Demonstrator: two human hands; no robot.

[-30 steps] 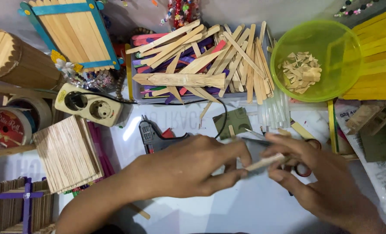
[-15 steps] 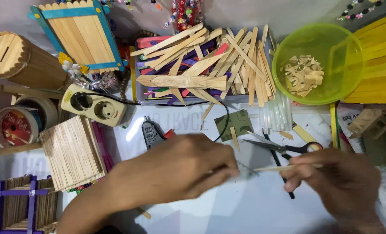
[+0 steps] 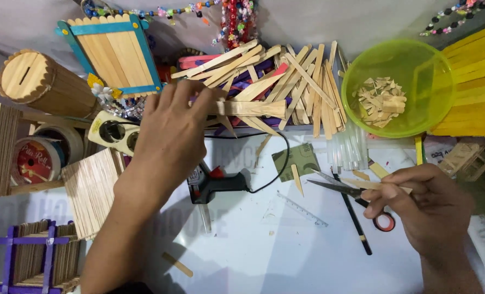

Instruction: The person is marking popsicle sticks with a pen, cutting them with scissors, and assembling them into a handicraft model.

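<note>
Status: our left hand has left the work at centre and now lies at 11 o'clock, fingers spread wide and flat over the near edge of the stick pile, fingertips touching the top sticks; it grips nothing that we can see. A second ago both hands met over one stick at centre; half a second ago the left hand was still beside the right.

Our right hand sits at 4 o'clock; thumb and forefinger are pinched on a short stick, which points toward 10 o'clock; the other fingers are curled. The scissors lie just beside that stick, blades toward 9 o'clock, red handle under the hand; we cannot tell whether the hand holds them too.

Meaning, as we judge it: the two-handed work on the short stick is over, and the left hand is at the pile for fresh stock.

Surroundings: glue gun at centre, just below the left hand; black pen below the scissors; green bowl of offcuts at 2 o'clock; clear glue rods below it; yellow sticks at 3 o'clock; socket block at 9 o'clock.
</note>
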